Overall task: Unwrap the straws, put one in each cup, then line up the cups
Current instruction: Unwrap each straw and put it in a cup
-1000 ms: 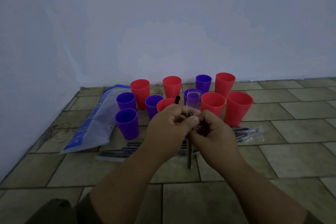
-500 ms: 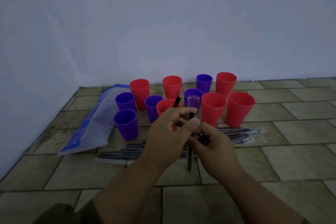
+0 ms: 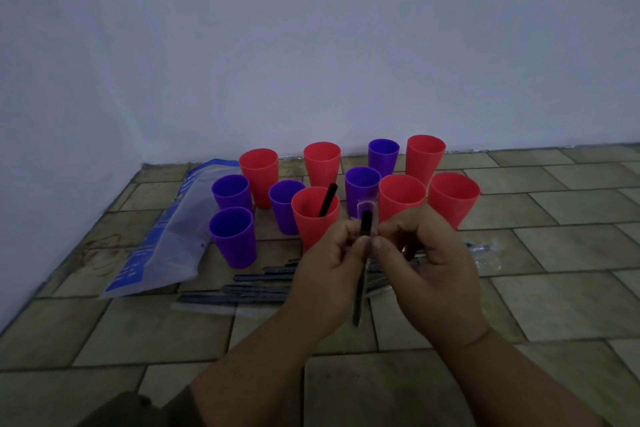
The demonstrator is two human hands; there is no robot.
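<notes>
Head view is showing both hands raised over the tiled floor (image 3: 561, 253), working on one wrapped straw (image 3: 366, 224) held upright between them. The left hand (image 3: 329, 256) is pinching it with thumb and curled fingers. The right hand (image 3: 429, 263) is pinching it from the other side, with the two sets of fingertips nearly touching. The straw's black tip is showing inside the upper end of the clear wrapper (image 3: 365, 205); whether that sleeve is already torn cannot be told.

Just behind the hands, the nearest red cup (image 3: 313, 218) is holding a bare black straw (image 3: 327, 199) leaning against its rim. Ten other cups (image 3: 232, 236), red and purple, are standing loosely clustered without straws. More wrapped straws (image 3: 249, 288) are lying on the floor below the hands, beside a blue and white bag (image 3: 173, 239).

The step in hand looks like stripping the sleeve. Doing it well probably means one hand gripping the straw low through the plastic while the other is pulling the loose film upward. Keeping the pull in line with the straw should stop it bending.
</notes>
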